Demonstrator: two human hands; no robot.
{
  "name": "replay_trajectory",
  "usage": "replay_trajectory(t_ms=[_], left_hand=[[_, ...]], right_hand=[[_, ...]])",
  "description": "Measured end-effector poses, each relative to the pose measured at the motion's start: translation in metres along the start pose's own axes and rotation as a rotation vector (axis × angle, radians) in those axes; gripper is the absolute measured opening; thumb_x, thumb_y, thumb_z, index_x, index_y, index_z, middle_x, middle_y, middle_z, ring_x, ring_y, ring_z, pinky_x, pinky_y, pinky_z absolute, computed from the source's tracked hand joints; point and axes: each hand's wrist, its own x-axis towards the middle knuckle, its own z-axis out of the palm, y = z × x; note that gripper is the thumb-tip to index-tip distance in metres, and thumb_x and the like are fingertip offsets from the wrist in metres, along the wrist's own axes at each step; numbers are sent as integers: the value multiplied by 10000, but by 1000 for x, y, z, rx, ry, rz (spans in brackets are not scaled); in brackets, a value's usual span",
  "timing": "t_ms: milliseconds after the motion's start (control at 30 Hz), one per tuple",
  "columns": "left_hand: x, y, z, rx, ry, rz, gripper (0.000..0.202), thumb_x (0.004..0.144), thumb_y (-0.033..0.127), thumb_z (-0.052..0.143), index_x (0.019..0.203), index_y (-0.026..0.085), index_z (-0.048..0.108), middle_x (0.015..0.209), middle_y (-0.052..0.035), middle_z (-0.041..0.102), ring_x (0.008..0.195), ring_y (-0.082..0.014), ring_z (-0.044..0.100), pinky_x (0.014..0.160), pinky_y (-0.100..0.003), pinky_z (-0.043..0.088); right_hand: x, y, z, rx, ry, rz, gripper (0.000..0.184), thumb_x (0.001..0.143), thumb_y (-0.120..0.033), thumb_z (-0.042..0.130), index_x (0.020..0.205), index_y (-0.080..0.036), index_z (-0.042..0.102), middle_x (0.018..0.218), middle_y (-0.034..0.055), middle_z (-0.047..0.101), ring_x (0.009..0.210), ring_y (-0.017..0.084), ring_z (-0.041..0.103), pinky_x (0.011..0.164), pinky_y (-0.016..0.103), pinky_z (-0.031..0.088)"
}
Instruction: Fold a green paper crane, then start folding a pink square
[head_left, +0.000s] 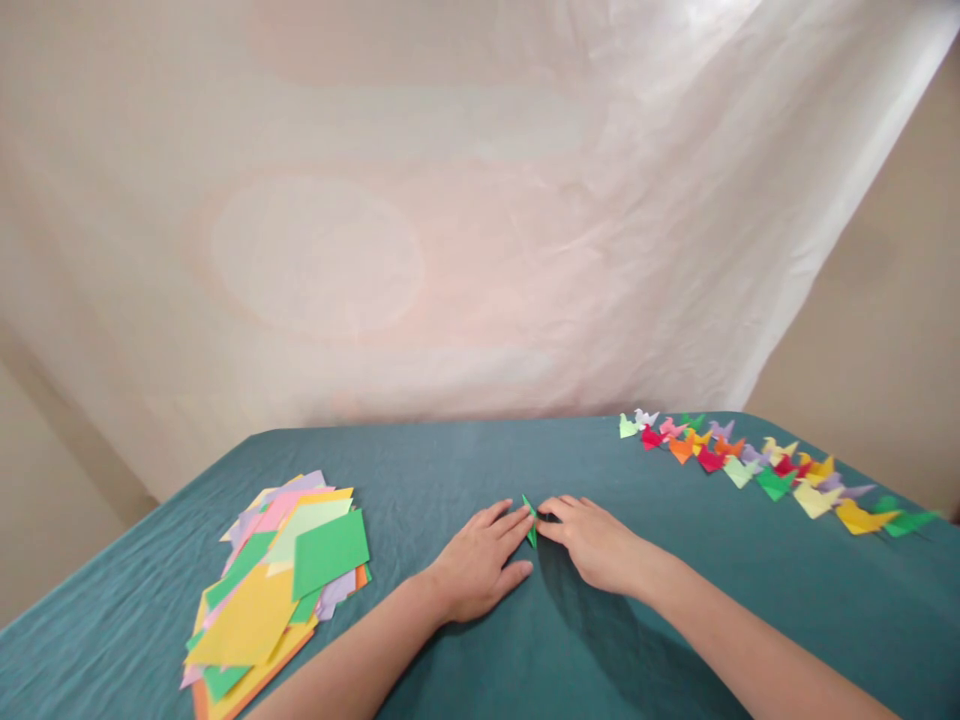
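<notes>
Two hands meet at the paper, the left hand (pixel 480 565) on one side and the right hand (pixel 592 543) on the other. Between them the paper (pixel 532 538), green and folded into a narrow, pointed strip, lies on the teal tabletop (pixel 450 460), one tip aimed away from the person. The left hand rests flat and unclenched, its fingertips on the paper's left side and middle, its thumb spread apart nearer the person. The right hand is half curled, fingertips at the paper's right edge; whether they pinch it or merely touch it I cannot tell. Well to the left sits a loose pile of coloured sheets (pixel 251 615), a green one on top at its right. Far to the right, folded birds (pixel 776 484) in many colours stand in slanting rows. Behind the tabletop hangs a pale drape (pixel 480 220).
</notes>
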Motion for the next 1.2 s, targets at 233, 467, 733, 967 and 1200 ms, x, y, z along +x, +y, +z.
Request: replay_trajectory(t_ms=[233,467,733,967,1200], left_hand=[[0,1,-2,14,13,5,502,919,427,332,1378,229,285,1433,-52,302,1312,-244,251,1060,-415,244],[0,-1,1,29,33,4,497,916,445,334,1367,238,306,1413,-51,338,1293,-245,280,1054,-416,251],[2,-6,-2,31,43,34,445,917,408,358,1334,254,373,1360,-46,416,1268,-246,318,1040,-423,275],[2,-5,-6,61,88,38,364,913,373,388,1241,251,489,1256,-32,527,1218,-233,387,1023,-403,291],[4,4,-10,105,112,26,342,909,387,389,1165,217,540,1131,-58,596,1150,-232,445,996,-395,309]], right_hand=[[-2,12,1,146,3,-29,489,752,-36,405,1210,-144,540,1253,117,521,1148,210,466,959,338,364],[-2,11,1,181,27,-19,576,728,6,393,1287,-119,452,1253,124,523,1146,193,467,972,328,361],[0,2,0,78,-20,5,534,731,-1,431,1241,-147,493,1207,128,514,1094,212,461,921,341,374],[2,-1,0,29,-6,10,465,770,-15,397,1189,-170,526,1113,108,550,1025,212,492,867,335,388],[3,0,2,24,-3,18,461,762,-18,408,1171,-182,544,1115,98,557,1013,206,505,851,320,393]])
